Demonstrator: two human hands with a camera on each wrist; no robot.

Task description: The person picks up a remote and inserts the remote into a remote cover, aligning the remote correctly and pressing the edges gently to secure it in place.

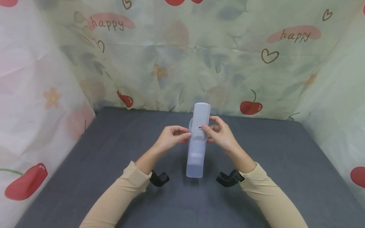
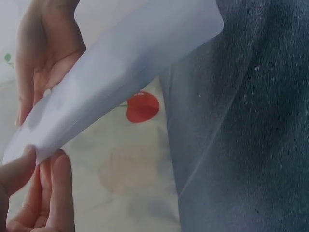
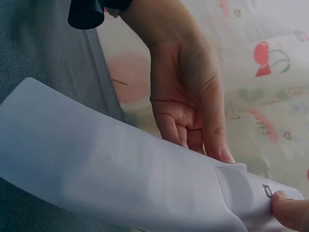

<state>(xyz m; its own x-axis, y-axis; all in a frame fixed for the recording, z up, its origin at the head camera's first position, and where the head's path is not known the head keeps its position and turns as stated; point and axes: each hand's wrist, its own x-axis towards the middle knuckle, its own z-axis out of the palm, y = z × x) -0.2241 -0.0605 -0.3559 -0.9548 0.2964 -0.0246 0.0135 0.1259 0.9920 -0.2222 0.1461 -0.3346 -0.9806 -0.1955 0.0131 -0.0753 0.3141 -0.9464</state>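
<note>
A long, pale lilac plastic device [image 1: 196, 152] with a rounded top and a squared lower end is held tilted over the dark tabletop. My left hand [image 1: 172, 137] pinches its left edge at mid-length, beside a rounded part that juts out on that side. On the other side my right hand [image 1: 222, 134] grips the upper half, thumb on the front by a small dark slot and fingers behind. In the right wrist view a raised lip [image 3: 236, 186] crosses the device near that slot. The left wrist view shows its smooth, plain side.
The table [image 1: 99, 177] has a dark grey cover. Around it hang printed curtains [image 1: 194, 63] with cherries, flowers and words, one at the back and one on each side. A black wrist mount [image 1: 159, 179] sits on the left wrist, another [image 1: 230, 178] on the right.
</note>
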